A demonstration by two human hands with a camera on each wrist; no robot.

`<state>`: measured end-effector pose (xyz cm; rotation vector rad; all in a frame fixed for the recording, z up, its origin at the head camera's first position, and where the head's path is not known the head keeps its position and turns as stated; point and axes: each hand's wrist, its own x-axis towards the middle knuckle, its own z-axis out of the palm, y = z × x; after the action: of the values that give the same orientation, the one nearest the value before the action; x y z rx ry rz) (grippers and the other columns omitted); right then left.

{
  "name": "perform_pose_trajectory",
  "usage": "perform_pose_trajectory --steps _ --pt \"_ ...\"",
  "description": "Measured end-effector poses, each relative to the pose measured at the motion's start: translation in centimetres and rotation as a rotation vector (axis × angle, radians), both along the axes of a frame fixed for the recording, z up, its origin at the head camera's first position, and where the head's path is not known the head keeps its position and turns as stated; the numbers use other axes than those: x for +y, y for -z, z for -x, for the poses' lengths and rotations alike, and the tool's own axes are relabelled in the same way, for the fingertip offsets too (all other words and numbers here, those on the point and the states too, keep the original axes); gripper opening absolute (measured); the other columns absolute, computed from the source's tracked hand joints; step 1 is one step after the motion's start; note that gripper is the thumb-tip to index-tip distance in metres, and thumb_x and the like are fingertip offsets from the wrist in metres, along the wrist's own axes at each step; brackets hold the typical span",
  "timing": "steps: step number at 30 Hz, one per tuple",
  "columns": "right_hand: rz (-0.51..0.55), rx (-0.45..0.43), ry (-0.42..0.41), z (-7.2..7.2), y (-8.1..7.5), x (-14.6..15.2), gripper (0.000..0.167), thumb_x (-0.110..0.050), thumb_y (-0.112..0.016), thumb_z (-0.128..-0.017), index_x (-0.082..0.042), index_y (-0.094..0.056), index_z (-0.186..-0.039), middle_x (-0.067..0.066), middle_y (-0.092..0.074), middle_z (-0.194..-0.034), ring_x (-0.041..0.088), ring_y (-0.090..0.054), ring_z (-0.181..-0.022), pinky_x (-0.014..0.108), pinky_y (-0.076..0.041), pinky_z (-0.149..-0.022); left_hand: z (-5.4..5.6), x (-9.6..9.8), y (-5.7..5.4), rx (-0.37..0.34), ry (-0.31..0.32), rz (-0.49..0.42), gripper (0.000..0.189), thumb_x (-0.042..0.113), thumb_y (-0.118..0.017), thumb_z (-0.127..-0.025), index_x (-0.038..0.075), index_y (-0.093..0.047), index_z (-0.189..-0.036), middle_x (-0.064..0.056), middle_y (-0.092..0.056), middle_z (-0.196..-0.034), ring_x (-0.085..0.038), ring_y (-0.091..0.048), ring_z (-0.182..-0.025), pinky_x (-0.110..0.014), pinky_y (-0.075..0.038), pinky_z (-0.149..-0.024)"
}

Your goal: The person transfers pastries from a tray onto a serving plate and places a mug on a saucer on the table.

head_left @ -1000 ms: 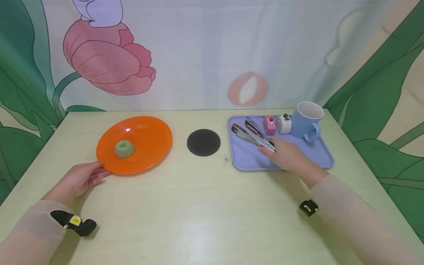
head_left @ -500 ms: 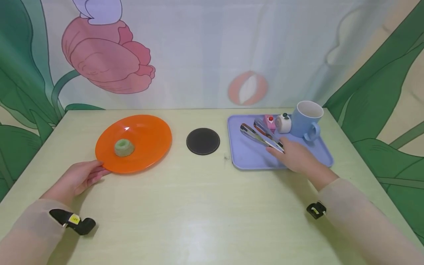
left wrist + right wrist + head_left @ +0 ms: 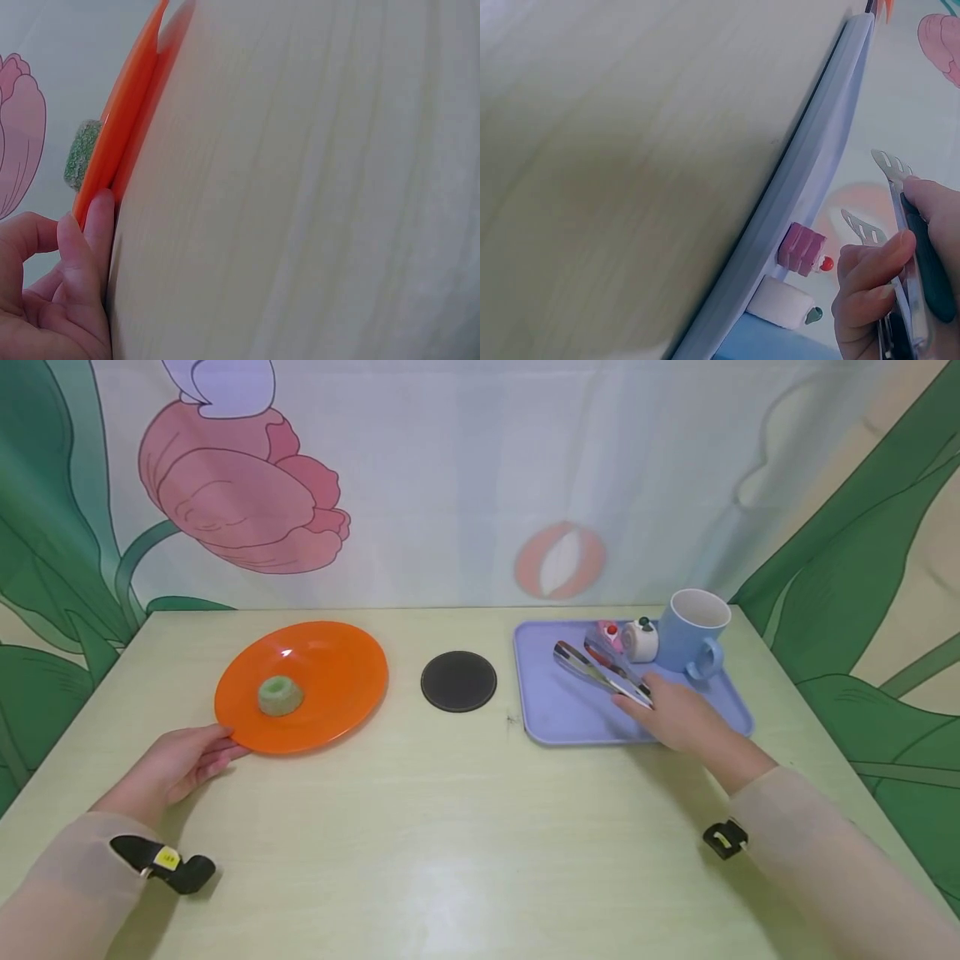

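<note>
My left hand (image 3: 183,762) pinches the near-left rim of an orange plate (image 3: 337,685), thumb above and fingers beneath, as the left wrist view shows. On the plate sits a small green ring-shaped cake (image 3: 280,696). Metal tongs (image 3: 588,668) with dark grips are held in my right hand (image 3: 678,714) above the lavender tray (image 3: 570,718). The tongs' two arms stand apart with nothing between their slotted tips. One tip overlaps a pink cake (image 3: 802,249) with a red cherry in the head view. Beside it is a white roll cake (image 3: 641,641) with a dark topping.
A light blue mug (image 3: 684,635) stands at the tray's back right corner, next to the roll cake. Between plate and tray lies a round black coaster (image 3: 458,682). Behind the pale wooden table (image 3: 450,827) hangs a printed curtain (image 3: 427,485).
My right hand has moved to the right with the tongs, bringing their far tip over the pink cake. The left hand and the plate have stayed in place.
</note>
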<state>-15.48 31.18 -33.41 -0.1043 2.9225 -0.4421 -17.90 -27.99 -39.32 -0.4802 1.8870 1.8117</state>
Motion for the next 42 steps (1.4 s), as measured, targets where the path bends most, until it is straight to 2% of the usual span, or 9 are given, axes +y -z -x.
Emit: perform_pose_trajectory --steps 6,10,13,20,33,36,39,42 --pt "0.003 -0.004 -0.001 0.0 0.1 0.4 0.078 -0.057 -0.040 -0.093 0.009 -0.033 -0.133 0.029 -0.054 -0.113 0.034 -0.055 -0.092 0.049 -0.045 -0.076 0.0 0.0 -0.1 0.004 -0.003 0.013 0.073 0.037 -0.050 -0.095 0.001 -0.015 -0.148 0.008 -0.070 -0.082 -0.004 -0.067 -0.081 -0.015 -0.051 -0.070" --pt "-0.005 0.009 -0.006 0.0 0.4 0.7 0.073 -0.059 -0.039 -0.092 0.007 -0.040 -0.124 0.019 -0.057 -0.095 0.030 -0.053 -0.082 0.042 -0.044 -0.067 -0.1 0.2 -0.3 0.016 0.006 0.033 0.073 0.038 -0.049 -0.096 0.000 -0.014 -0.147 0.009 -0.069 -0.082 -0.003 -0.067 -0.081 -0.014 -0.050 -0.070" --pt "-0.008 0.012 -0.002 -0.1 0.5 0.9 0.071 -0.060 -0.039 -0.092 0.005 -0.042 -0.119 0.015 -0.055 -0.088 0.029 -0.052 -0.078 0.039 -0.042 -0.064 -0.2 0.3 -0.4 0.015 0.008 0.029 0.071 0.036 -0.047 -0.097 0.000 -0.014 -0.147 0.009 -0.070 -0.082 -0.003 -0.067 -0.080 -0.014 -0.050 -0.070" --pt "-0.009 -0.007 0.022 -0.5 0.3 1.4 0.078 -0.060 -0.037 -0.092 0.010 -0.036 -0.129 0.027 -0.055 -0.108 0.035 -0.054 -0.089 0.049 -0.045 -0.075 -0.2 0.2 -0.4 0.007 -0.001 0.009 0.071 0.035 -0.048 -0.097 -0.001 -0.013 -0.147 0.008 -0.070 -0.082 -0.004 -0.067 -0.080 -0.014 -0.051 -0.070" --pt "-0.007 -0.013 0.029 -0.8 0.1 2.5 0.079 -0.061 -0.036 -0.092 0.008 -0.035 -0.130 0.022 -0.057 -0.098 0.032 -0.053 -0.080 0.043 -0.045 -0.065 0.1 0.0 -0.1 0.001 -0.007 0.018 0.071 0.035 -0.048 -0.096 0.001 -0.014 -0.148 0.008 -0.069 -0.082 -0.004 -0.067 -0.081 -0.015 -0.051 -0.072" --pt "-0.012 -0.030 0.035 -0.9 0.1 2.5 0.083 -0.062 -0.034 -0.092 0.009 -0.031 -0.135 0.030 -0.055 -0.110 0.040 -0.056 -0.091 0.052 -0.047 -0.073 0.0 0.1 -0.1 0.000 -0.010 0.018 0.070 0.035 -0.048 -0.097 0.001 -0.013 -0.148 0.009 -0.069 -0.081 -0.004 -0.067 -0.080 -0.015 -0.051 -0.072" --pt "-0.013 -0.049 0.045 -1.0 0.0 2.6 0.086 -0.062 -0.032 -0.092 0.010 -0.026 -0.138 0.037 -0.046 -0.124 0.048 -0.050 -0.106 0.060 -0.042 -0.085 -0.1 0.1 -0.2 0.003 -0.010 0.021 0.070 0.034 -0.047 -0.097 0.001 -0.013 -0.148 0.009 -0.069 -0.081 -0.004 -0.067 -0.080 -0.015 -0.051 -0.071" --pt "-0.007 -0.054 0.054 -0.9 -0.1 2.7 0.087 -0.062 -0.032 -0.092 0.012 -0.025 -0.138 0.037 -0.045 -0.123 0.046 -0.051 -0.104 0.059 -0.042 -0.085 -0.1 0.2 -0.3 0.007 -0.012 0.025 0.070 0.034 -0.048 -0.097 0.001 -0.014 -0.148 0.009 -0.069 -0.081 -0.003 -0.067 -0.081 -0.015 -0.051 -0.072"
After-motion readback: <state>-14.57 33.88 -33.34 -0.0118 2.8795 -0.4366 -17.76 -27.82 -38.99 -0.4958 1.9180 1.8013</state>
